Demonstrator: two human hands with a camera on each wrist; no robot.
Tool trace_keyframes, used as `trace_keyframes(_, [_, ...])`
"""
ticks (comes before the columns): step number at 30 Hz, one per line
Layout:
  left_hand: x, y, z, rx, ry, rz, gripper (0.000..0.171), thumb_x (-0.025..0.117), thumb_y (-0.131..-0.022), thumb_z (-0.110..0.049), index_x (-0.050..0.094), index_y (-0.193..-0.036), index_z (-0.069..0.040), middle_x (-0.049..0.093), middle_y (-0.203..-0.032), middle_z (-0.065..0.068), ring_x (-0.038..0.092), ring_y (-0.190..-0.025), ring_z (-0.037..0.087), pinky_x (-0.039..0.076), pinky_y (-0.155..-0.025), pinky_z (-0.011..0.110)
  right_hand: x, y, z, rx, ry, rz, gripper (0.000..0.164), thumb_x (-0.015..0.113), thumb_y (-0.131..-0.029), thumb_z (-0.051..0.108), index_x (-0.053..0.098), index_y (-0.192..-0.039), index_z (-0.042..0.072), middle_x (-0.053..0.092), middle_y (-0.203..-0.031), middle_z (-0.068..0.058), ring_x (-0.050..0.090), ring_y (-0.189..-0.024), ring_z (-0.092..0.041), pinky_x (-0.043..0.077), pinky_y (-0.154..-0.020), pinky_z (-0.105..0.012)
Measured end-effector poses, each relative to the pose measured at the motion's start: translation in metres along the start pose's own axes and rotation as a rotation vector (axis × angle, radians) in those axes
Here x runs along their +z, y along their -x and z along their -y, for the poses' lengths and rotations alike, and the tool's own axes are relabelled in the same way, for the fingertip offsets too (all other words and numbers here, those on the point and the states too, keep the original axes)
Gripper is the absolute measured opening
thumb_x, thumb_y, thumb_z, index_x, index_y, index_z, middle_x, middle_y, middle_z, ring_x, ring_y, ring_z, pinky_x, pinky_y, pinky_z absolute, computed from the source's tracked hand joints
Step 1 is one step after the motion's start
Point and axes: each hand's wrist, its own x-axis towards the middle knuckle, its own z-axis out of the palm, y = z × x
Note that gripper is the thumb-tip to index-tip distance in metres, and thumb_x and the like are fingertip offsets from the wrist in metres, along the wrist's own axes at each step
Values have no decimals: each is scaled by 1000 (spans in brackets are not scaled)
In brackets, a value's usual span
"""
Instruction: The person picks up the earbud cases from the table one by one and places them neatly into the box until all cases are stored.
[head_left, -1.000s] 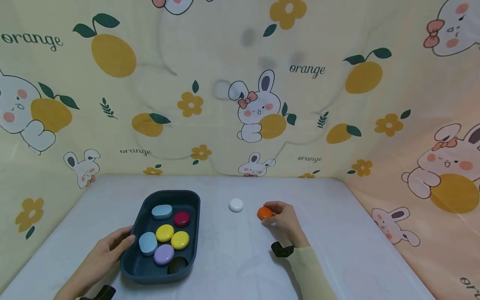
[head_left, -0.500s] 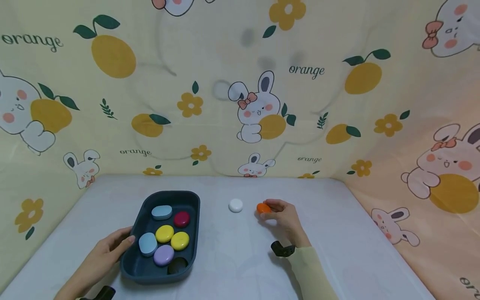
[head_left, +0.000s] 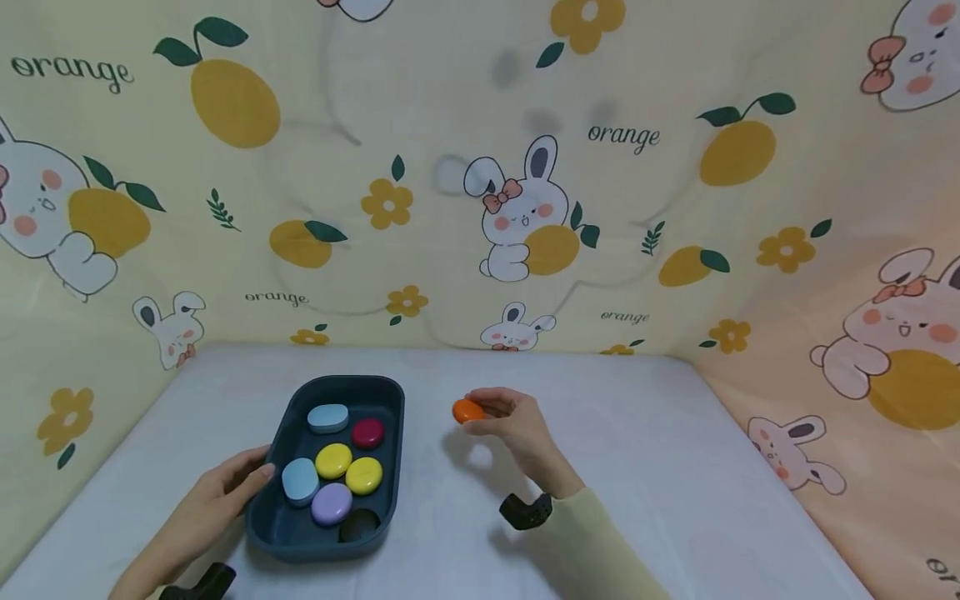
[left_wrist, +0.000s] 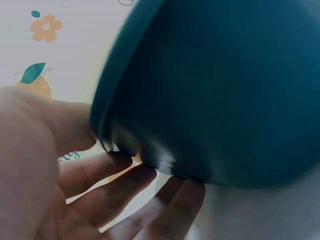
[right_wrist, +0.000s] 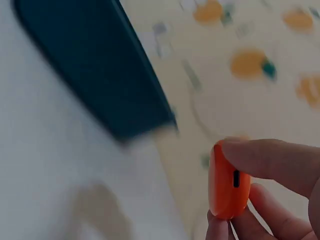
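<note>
My right hand [head_left: 517, 429] pinches an orange rounded disc [head_left: 468, 411] between thumb and fingers, its shadow falling on the table below. In the right wrist view the orange disc [right_wrist: 228, 182] stands edge-on and shows a dark slot in its side. My left hand [head_left: 213, 500] holds the left wall of a dark blue tray [head_left: 399, 433], thumb at the rim and fingertips on the outer wall in the left wrist view. Inside the tray lie two light blue pieces, two yellow discs [head_left: 333, 461], a dark red disc [head_left: 367, 432], a purple disc [head_left: 332, 504] and a black disc [head_left: 360, 525].
A white cloth [head_left: 637, 433] covers the table. Behind it hangs a cream curtain [head_left: 442, 250] printed with rabbits and oranges, which also runs along both sides. My right hand and the orange disc cover the spot where a white disc lay.
My right hand has lifted the orange disc and carried it left toward the tray, passing in front of the white disc. My left hand stays at the tray. The head view shifted slightly.
</note>
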Motion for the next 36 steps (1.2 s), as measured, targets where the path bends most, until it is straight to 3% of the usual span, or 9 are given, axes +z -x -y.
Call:
trace_keyframes(4, [-1,1,-2,0,5,-1,84,49,-98,-57,28,-150,5,33,-148,33,40,-130,48,53,-92,47,42,-1,15,-14,54,159,44,82,-78,-1,68,-119,5,67,-117,-8,63,-106,-28,53,-92,-33])
trace_keyframes(9, [-2,2,-2,-8,12,-2,83,49,-98,-57,27,-150,5,33,-148,33,39,-131,48,52,-93,47,84,-6,23,-11,159,301,38,83,-79,4,72,-114,12,68,-112,1,62,-101,-24,54,-88,-31])
trace_keyframes(20, [-3,3,1,25,3,-1,79,49,-99,-55,30,-150,4,35,-148,31,42,-130,45,51,-94,49,139,0,14,-17,181,542,32,81,-78,-3,73,-108,7,70,-103,4,65,-90,-13,55,-83,-24])
trace_keyframes(26, [-3,3,0,44,-3,3,77,48,-100,-53,31,-150,3,37,-148,30,44,-128,44,51,-94,49,156,7,9,4,179,621,34,80,-77,-7,72,-108,5,71,-99,4,67,-88,-12,55,-82,-23])
trace_keyframes(36, [-3,2,2,43,3,-2,77,48,-100,-54,31,-150,4,39,-146,30,45,-127,45,51,-94,50,156,8,5,1,95,622,32,75,-84,-3,69,-114,3,71,-108,-4,69,-97,-18,55,-85,-24])
